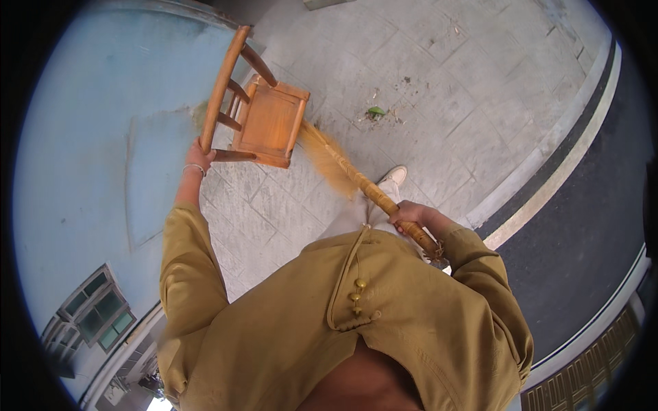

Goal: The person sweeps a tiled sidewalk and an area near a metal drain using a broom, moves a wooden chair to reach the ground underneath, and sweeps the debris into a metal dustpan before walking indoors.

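My left hand (pixel 200 154) grips the end of the top rail of a wooden chair (pixel 270 123), close to a pale blue wall. The chair's seat is orange-brown, and its legs are mostly hidden beneath it. Around the thick woven handle of a straw broom (pixel 362 181) my right hand (pixel 413 216) is closed, near the handle's frayed end. The broom slants down and away to the left. Its yellow bristles (pixel 329 162) fan out beside the seat's right edge, partly hidden by the chair.
A small pile of debris with a green leaf (pixel 376 111) lies on the grey paved ground (pixel 442 138). The blue wall (pixel 103 144) runs along the left. At the right, a kerb (pixel 534 169) borders a dark road (pixel 570 226). One shoe (pixel 395 175) shows beside the broom.
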Tool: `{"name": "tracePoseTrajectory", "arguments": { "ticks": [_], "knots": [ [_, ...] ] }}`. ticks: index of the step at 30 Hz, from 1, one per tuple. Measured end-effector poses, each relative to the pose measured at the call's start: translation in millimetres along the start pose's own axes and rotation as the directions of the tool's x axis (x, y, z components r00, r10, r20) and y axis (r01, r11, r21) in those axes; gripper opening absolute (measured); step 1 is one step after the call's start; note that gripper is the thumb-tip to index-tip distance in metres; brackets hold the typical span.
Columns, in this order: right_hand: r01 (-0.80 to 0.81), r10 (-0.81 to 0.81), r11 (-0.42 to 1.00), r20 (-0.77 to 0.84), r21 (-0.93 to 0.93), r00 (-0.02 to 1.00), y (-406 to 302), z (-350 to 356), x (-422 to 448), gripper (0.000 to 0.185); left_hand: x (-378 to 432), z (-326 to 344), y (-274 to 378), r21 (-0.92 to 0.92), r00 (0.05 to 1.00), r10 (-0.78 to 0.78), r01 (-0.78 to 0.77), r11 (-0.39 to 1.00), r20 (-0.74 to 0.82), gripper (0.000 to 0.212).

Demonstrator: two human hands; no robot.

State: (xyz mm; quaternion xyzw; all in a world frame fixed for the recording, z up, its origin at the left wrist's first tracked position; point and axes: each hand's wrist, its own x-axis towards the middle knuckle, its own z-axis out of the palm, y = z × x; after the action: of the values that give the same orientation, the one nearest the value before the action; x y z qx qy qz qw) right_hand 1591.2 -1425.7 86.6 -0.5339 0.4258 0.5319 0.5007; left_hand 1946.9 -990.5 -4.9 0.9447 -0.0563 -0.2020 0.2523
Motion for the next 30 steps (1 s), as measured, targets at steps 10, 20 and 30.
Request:
{"name": "tracePoseTrajectory", "arguments": {
  "ticks": [10, 20, 30],
  "knots": [
    [0.056, -0.067, 0.998, -0.409, -0.039, 0.910, -38, -126, -23, 0.028, -8, -2, 41, -0.065, 0.986, -0.139, 0.145, 0.987, 0.088, 0.058],
    [0.108, -0.169, 0.982, -0.469, -0.155, 0.867, -43, -103, -77, 0.030, 6, 15, 42, 0.003, 0.992, -0.122, 0.122, 0.992, 0.025, 0.057],
    [-0.077, 0.038, 0.992, -0.354, -0.097, 0.935, 30, -130, -56, 0.028, 6, 16, 59, 0.005, 0.994, -0.105, 0.105, 0.994, 0.040, 0.061]
  ]
}}
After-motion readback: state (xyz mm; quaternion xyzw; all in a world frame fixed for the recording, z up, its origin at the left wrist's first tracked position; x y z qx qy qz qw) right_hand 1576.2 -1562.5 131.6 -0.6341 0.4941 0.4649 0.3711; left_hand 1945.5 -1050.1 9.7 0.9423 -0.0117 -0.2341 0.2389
